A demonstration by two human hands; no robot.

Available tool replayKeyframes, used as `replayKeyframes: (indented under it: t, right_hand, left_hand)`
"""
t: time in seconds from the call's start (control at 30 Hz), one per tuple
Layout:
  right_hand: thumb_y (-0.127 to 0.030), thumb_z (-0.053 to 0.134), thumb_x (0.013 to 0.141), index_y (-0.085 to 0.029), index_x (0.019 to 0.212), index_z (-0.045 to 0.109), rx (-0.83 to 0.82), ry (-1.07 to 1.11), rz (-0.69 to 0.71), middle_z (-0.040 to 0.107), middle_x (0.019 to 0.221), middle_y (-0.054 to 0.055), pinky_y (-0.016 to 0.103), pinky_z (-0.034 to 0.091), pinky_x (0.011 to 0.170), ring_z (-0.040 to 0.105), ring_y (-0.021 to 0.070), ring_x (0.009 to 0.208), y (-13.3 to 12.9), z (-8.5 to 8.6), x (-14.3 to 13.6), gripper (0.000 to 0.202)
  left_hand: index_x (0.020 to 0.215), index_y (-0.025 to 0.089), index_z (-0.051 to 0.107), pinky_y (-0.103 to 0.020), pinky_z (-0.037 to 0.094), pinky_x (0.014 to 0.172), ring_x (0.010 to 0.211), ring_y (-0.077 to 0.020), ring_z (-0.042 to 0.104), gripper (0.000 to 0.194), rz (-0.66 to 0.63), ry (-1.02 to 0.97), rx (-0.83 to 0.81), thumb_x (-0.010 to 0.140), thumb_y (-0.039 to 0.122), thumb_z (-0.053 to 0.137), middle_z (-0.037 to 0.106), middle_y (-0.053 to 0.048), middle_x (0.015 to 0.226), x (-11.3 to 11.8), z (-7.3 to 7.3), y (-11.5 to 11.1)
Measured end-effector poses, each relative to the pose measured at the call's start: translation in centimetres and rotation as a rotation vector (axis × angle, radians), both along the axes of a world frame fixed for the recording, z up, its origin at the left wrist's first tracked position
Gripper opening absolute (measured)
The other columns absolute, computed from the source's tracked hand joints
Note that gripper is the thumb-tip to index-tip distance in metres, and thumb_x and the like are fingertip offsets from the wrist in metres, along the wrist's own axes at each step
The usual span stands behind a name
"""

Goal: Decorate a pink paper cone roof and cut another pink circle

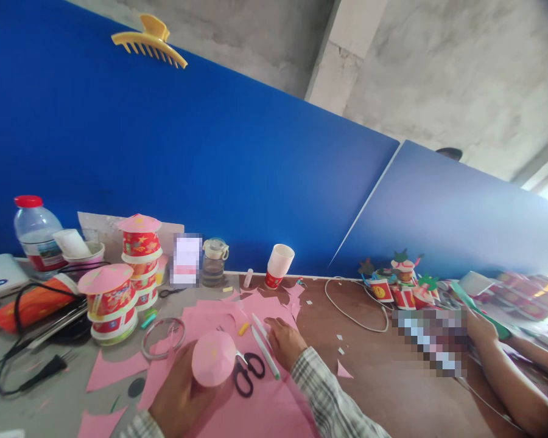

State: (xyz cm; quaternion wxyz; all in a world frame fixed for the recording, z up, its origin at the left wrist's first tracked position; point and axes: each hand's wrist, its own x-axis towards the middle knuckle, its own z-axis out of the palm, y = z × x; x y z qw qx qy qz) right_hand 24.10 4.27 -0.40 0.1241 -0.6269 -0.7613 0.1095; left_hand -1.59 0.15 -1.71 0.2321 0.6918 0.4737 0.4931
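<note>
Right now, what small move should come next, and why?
Probably the right hand should pick up the green-ended white pen: it lies close beside that hand, which shows nothing in its grasp, while the left hand already holds the pink paper cone.

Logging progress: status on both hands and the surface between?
Left hand holding pink paper cone. Right hand beside green-tipped pen. Black-handled scissors lie between hands.

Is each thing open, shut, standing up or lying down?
Bottle: standing, red cap on.
Clear jar: standing, lid on.
White cup and red cup: standing together.
Scissors: lying down; blades partly hidden.
Green-ended pen: lying down.
Pink cone: held in left hand.
Yellow clip: perched on blue partition.
</note>
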Motion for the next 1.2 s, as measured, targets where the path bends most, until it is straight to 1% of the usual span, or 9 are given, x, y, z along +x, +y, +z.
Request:
replayKeyframes:
  t: [0.1, 0.2, 0.37, 0.57, 0.8, 0.9, 1.03, 1.2]
  right_hand:
    - [-0.019, 0.047, 0.072, -0.022, 0.112, 0.051, -0.025, -0.027, -0.04, 0.061, 0.097, 0.006, 0.027, 0.042, 0.073, 0.058, 0.0224, 0.088, 0.4, -0.1, -0.5, 0.041]
    - [-0.015, 0.048, 0.067, -0.022, 0.107, 0.054, -0.038, -0.059, -0.049, 0.061, 0.096, 0.005, 0.026, 0.041, 0.074, 0.058, 0.022, 0.088, 0.7, -0.2, -0.7, 0.041]
    - [-0.011, 0.044, 0.071, -0.021, 0.1, 0.058, -0.013, -0.123, -0.031, 0.059, 0.093, 0.006, 0.026, 0.04, 0.076, 0.056, 0.0204, 0.087, 0.9, 0.6, 0.1, 0.034]
    - [-0.013, 0.049, 0.071, -0.023, 0.094, 0.062, 0.037, -0.238, 0.0, 0.058, 0.094, 0.008, 0.031, 0.038, 0.073, 0.052, 0.0254, 0.092, 1.2, 1.3, 0.8, 0.029]
    - [-0.009, 0.055, 0.067, -0.02, 0.086, 0.065, 0.166, -0.368, 0.076, 0.059, 0.091, 0.011, 0.036, 0.034, 0.074, 0.049, 0.0287, 0.089, 2.1, 1.2, 0.4, 0.023]
    - [-0.01, 0.057, 0.066, -0.019, 0.084, 0.065, 0.23, -0.404, 0.134, 0.059, 0.087, 0.01, 0.036, 0.033, 0.075, 0.048, 0.0275, 0.086, 2.4, 1.3, 0.2, 0.021]
    - [-0.013, 0.056, 0.069, -0.019, 0.08, 0.065, 0.308, -0.431, 0.216, 0.058, 0.081, 0.009, 0.036, 0.032, 0.074, 0.047, 0.0257, 0.082, 2.4, 1.5, 0.1, 0.015]
    - [-0.013, 0.056, 0.068, -0.018, 0.078, 0.065, 0.387, -0.44, 0.269, 0.057, 0.077, 0.007, 0.037, 0.033, 0.074, 0.045, 0.0243, 0.077, 2.2, 1.7, 0.4, 0.014]
  left_hand:
    - [0.1, 0.029, 0.051, -0.041, 0.051, 0.076, 0.091, -0.0283, 0.055, 0.058, -0.008, 0.009, 0.004, 0.047, 0.038, 0.072, 0.062, -0.004, 0.097, 0.0, -0.2, 0.1]
    - [0.101, 0.029, 0.051, -0.04, 0.051, 0.077, 0.093, -0.0276, 0.055, 0.059, -0.008, 0.019, 0.005, 0.047, 0.037, 0.072, 0.062, -0.004, 0.098, -0.1, -0.4, 0.1]
    - [0.1, 0.028, 0.053, -0.041, 0.05, 0.077, 0.092, -0.0282, 0.055, 0.057, -0.002, 0.028, 0.002, 0.046, 0.037, 0.071, 0.063, -0.003, 0.097, -0.1, -0.2, 0.1]
    - [0.097, 0.028, 0.053, -0.04, 0.052, 0.075, 0.088, -0.0274, 0.057, 0.056, 0.008, 0.006, -0.019, 0.045, 0.037, 0.072, 0.063, -0.003, 0.094, 0.0, 0.1, 0.0]
    - [0.098, 0.029, 0.052, -0.039, 0.052, 0.074, 0.089, -0.0273, 0.057, 0.057, 0.004, -0.008, -0.015, 0.045, 0.037, 0.072, 0.063, -0.003, 0.094, 0.0, -0.1, -0.1]
    - [0.099, 0.03, 0.052, -0.039, 0.052, 0.076, 0.09, -0.0267, 0.056, 0.057, 0.002, 0.003, -0.01, 0.046, 0.034, 0.072, 0.063, -0.002, 0.095, 0.0, -0.2, 0.0]
    - [0.099, 0.031, 0.052, -0.039, 0.051, 0.077, 0.091, -0.0263, 0.055, 0.057, -0.005, 0.032, -0.019, 0.046, 0.032, 0.073, 0.063, -0.001, 0.096, 0.0, -0.2, 0.1]
    - [0.1, 0.03, 0.052, -0.04, 0.051, 0.077, 0.091, -0.0266, 0.056, 0.057, 0.0, 0.009, -0.013, 0.046, 0.034, 0.072, 0.063, -0.002, 0.096, 0.0, -0.1, 0.0]
